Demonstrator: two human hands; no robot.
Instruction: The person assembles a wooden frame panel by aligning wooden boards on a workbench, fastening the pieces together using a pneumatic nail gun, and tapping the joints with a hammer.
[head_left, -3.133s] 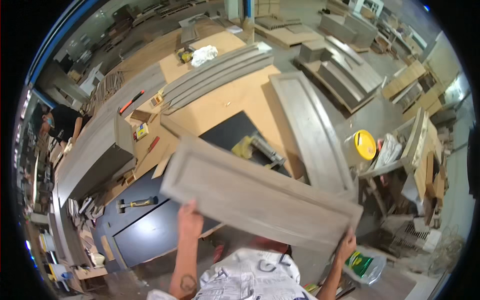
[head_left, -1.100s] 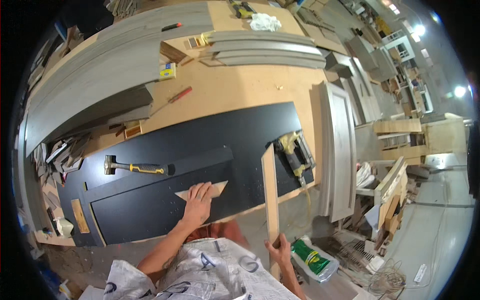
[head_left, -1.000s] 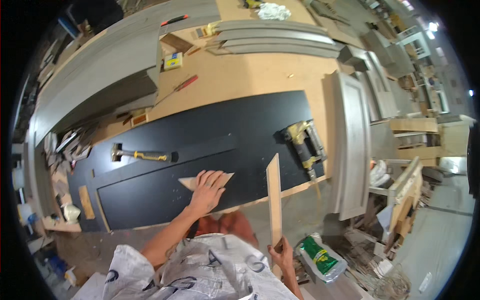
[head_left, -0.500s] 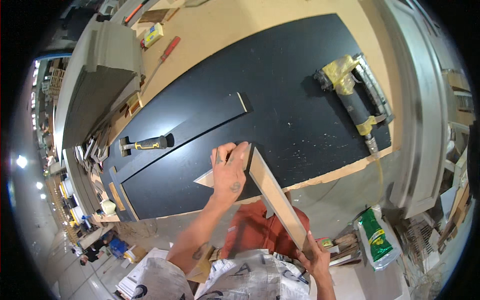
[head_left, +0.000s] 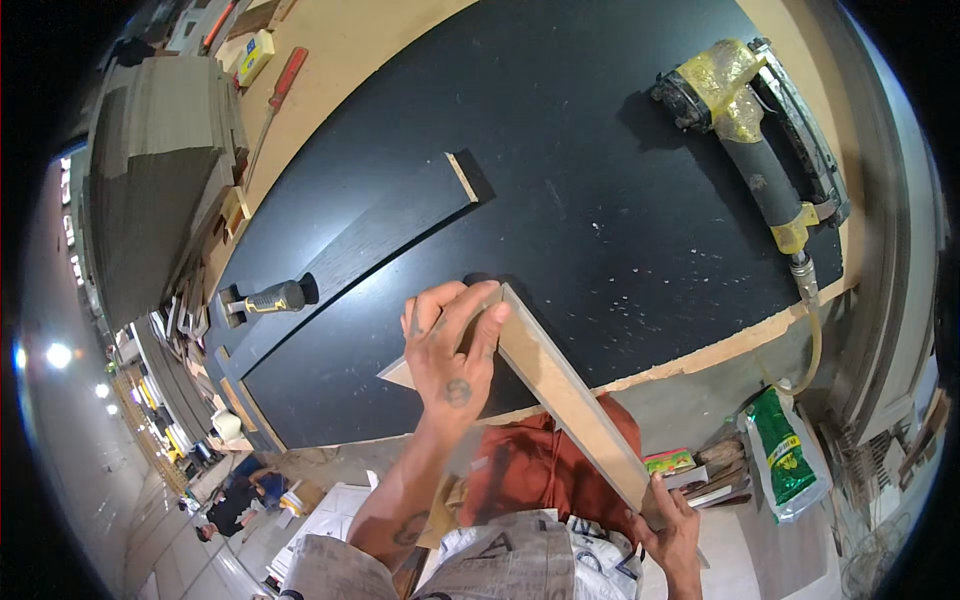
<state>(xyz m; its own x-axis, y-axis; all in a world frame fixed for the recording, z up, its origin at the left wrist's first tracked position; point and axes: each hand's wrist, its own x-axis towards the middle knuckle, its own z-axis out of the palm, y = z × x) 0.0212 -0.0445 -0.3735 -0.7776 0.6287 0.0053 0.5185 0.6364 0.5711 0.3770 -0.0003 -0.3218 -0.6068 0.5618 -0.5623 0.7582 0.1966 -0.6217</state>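
Note:
My left hand (head_left: 445,350) is closed over the corner where two pieces of wood meet. Its thumb and fingers wrap the joint near the front edge of the black board (head_left: 560,130). From that corner a long wooden strip (head_left: 575,400), tan with grey edges, slants down to the right past the board's edge. At its lower end, my right hand (head_left: 668,528) grips it between thumb and fingers. A shorter wooden piece (head_left: 396,374) runs left beneath my left hand, mostly covered, with its pointed end sticking out. The exact contact at the joint is hidden by my fingers.
A dark strip (head_left: 380,230) lies on the board, with a hammer (head_left: 270,298) across it. To the right rests a nail gun (head_left: 765,170) with a yellow hose (head_left: 815,340). Stacked grey panels (head_left: 160,150) and a red-handled screwdriver (head_left: 288,78) are at the left.
The whole view has shifted and the nail gun looks larger. My left thumb now shows against the corner, lower than before. Both hands keep their hold on the wood.

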